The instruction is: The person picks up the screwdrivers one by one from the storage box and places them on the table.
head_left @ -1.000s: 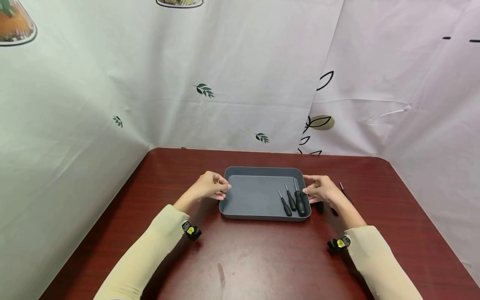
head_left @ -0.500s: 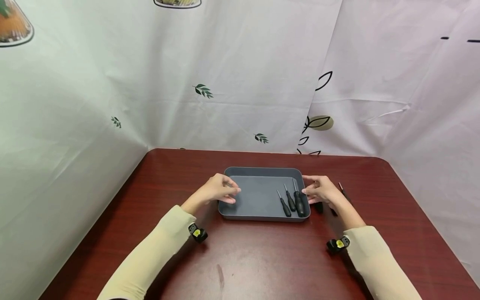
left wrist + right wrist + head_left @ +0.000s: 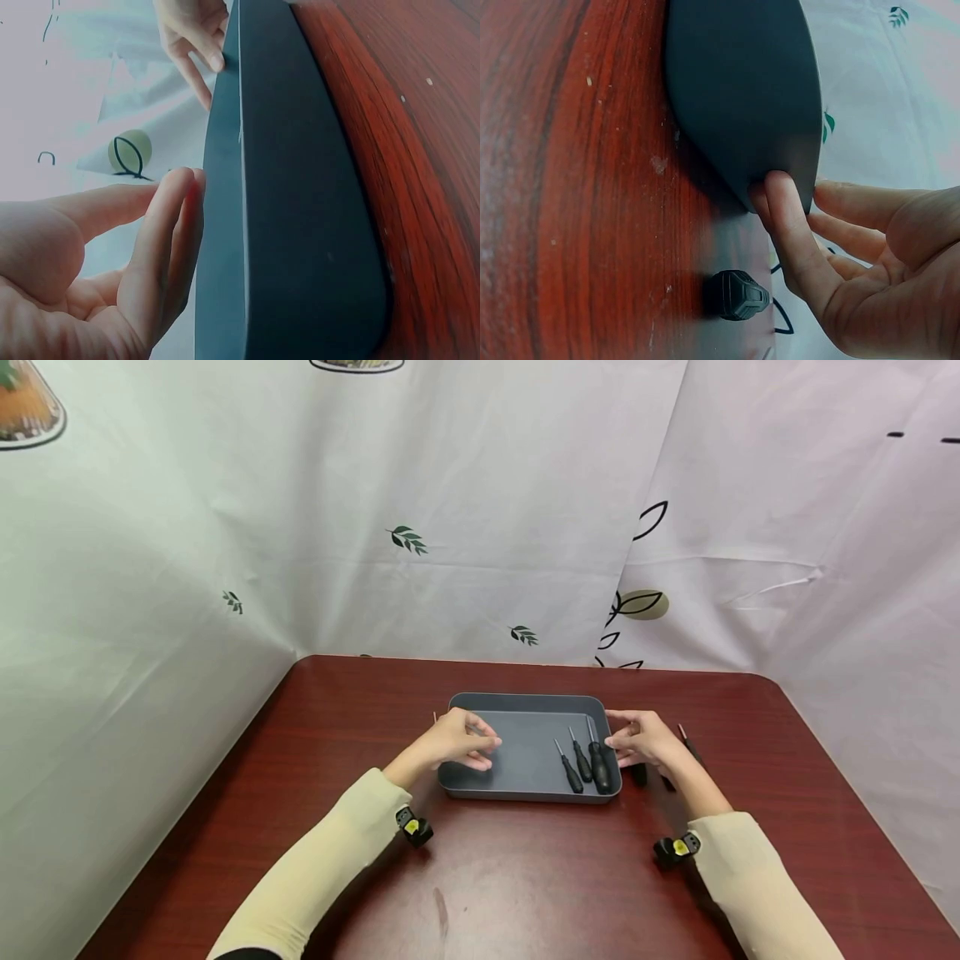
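Note:
A grey rectangular tray [image 3: 517, 794] sits on the table. Inside, at its right end, lie three screwdrivers with black handles: a small one [image 3: 573, 777], another small one [image 3: 582, 766] and a thicker one [image 3: 600, 770]. My left hand [image 3: 459, 741] hovers over the tray's left part, fingers loosely bent, thumb near the fingertips. Nothing shows between them in the left wrist view. My right hand [image 3: 639, 739] pinches the tray's right side wall, thumb at the rim and fingers against the outside, as the right wrist view shows [image 3: 855, 247].
Right of the tray, partly behind the right hand, lie more black-handled tools [image 3: 692, 748]; one handle end [image 3: 739, 295] shows in the right wrist view. A thin shaft tip [image 3: 435, 717] pokes out behind the left hand. White patterned cloth [image 3: 480, 510] hangs around the table [image 3: 525, 885].
My left hand has moved right, from the tray's left edge to above its inside. The right hand stays on the tray's right side; tray and screwdrivers have not visibly moved.

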Available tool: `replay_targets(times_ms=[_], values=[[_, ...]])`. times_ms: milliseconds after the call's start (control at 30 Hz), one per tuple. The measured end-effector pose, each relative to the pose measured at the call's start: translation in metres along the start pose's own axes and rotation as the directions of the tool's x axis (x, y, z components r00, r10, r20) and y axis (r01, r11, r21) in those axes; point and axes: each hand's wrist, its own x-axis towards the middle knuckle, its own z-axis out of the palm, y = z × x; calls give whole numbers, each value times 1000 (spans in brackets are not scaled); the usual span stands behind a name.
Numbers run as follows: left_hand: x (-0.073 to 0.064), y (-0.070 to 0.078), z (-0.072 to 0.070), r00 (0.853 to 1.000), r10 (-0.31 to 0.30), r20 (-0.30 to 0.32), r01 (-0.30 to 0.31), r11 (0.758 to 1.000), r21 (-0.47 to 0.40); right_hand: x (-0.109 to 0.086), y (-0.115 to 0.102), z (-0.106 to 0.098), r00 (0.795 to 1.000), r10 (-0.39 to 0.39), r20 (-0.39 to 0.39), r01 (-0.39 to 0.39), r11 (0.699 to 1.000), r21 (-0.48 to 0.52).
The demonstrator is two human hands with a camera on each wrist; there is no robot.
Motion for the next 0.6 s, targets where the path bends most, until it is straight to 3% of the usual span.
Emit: replay_targets(times_ms=[100, 333, 600], values=[[2, 3, 6, 1000, 2, 11, -2, 1000, -7, -1, 0, 0, 1000, -15, 11, 15, 1000, -2], [8, 3, 15, 1000, -9, 16, 10, 1000, -23, 2, -2, 3, 999, 42, -21, -42, 999, -29], [13, 6, 25, 999, -18, 43, 19, 1000, -16, 2, -3, 3, 998, 53, -26, -54, 998, -36]])
